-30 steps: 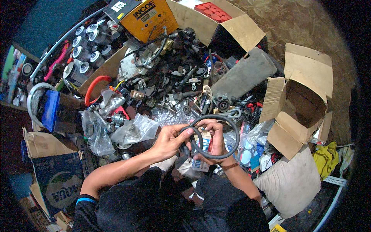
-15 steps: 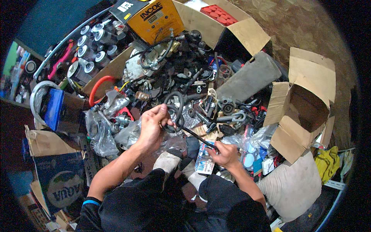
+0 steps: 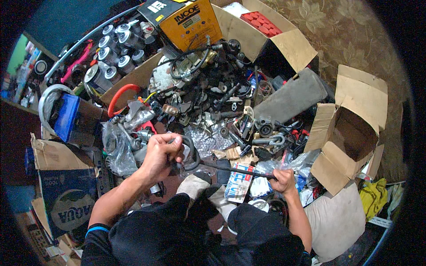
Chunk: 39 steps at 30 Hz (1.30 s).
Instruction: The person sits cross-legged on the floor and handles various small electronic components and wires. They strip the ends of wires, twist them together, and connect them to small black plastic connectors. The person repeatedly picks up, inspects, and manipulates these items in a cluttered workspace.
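My left hand (image 3: 160, 155) is closed on the coiled end of a dark, flexible rubber hose (image 3: 235, 169). Thick loops of it hang beside my fingers, and a thinner length runs to the right. My right hand (image 3: 285, 181) grips the far end of that length, its fingers wrapped round it. Between my hands the hose is stretched nearly straight, above a white, blue and red printed packet (image 3: 238, 184) on the floor. Whether the hose is a single piece or has another piece tied to it, I cannot make out.
Ahead lies a heap of greasy metal parts (image 3: 208, 88). An open cardboard box (image 3: 355, 128) stands at right beside a pale cushion (image 3: 337, 221). Clear plastic bags (image 3: 119, 150) lie left, near a blue carton (image 3: 66, 204). An orange box (image 3: 191, 26) and several canisters (image 3: 106, 55) stand behind.
My hands have moved apart: the right one to the right and slightly down, the left one left and down. The length of hose between them is now longer and straighter.
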Available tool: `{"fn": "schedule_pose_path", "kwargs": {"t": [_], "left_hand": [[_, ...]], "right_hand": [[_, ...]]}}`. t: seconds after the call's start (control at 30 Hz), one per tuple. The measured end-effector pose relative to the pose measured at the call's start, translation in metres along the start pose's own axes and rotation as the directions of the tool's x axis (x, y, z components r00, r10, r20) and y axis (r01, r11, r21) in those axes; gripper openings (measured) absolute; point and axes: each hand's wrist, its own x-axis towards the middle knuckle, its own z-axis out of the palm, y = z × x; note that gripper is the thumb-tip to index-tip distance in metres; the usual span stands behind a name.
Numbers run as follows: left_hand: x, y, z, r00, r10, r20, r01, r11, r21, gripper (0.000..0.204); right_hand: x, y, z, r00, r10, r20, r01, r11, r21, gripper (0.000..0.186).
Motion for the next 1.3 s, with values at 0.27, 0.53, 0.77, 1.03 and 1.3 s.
{"fn": "schedule_pose_path", "kwargs": {"t": [0.27, 0.53, 0.77, 1.03, 1.3], "left_hand": [[0.023, -0.003, 0.001, 0.986, 0.120, -0.119, -0.084, 0.959, 0.270, 0.027], [0.025, -0.019, 0.032, 0.992, 0.026, -0.127, -0.030, 0.999, -0.027, 0.022], [0.022, -0.036, 0.047, 0.991, -0.129, -0.031, 0.123, 0.981, -0.147, 0.021], [0.026, -0.030, 0.051, 0.984, -0.083, -0.159, 0.083, 0.997, -0.005, 0.024], [0.028, -0.032, 0.046, 0.998, 0.058, -0.011, -0.053, 0.960, 0.275, 0.027]], "right_hand": [[0.047, -0.028, -0.020, 0.988, -0.006, -0.157, -0.055, 0.925, -0.375, 0.020], [0.057, -0.058, -0.050, 0.822, -0.212, -0.528, -0.196, 0.766, -0.612, 0.016], [0.069, -0.051, -0.028, 0.740, -0.054, -0.671, 0.200, 0.969, 0.142, 0.017], [0.082, -0.116, -0.021, 0.883, 0.464, 0.076, -0.014, -0.136, 0.991, 0.019], [0.102, -0.125, -0.038, 0.980, 0.200, -0.007, -0.175, 0.870, 0.462, 0.024]]}}
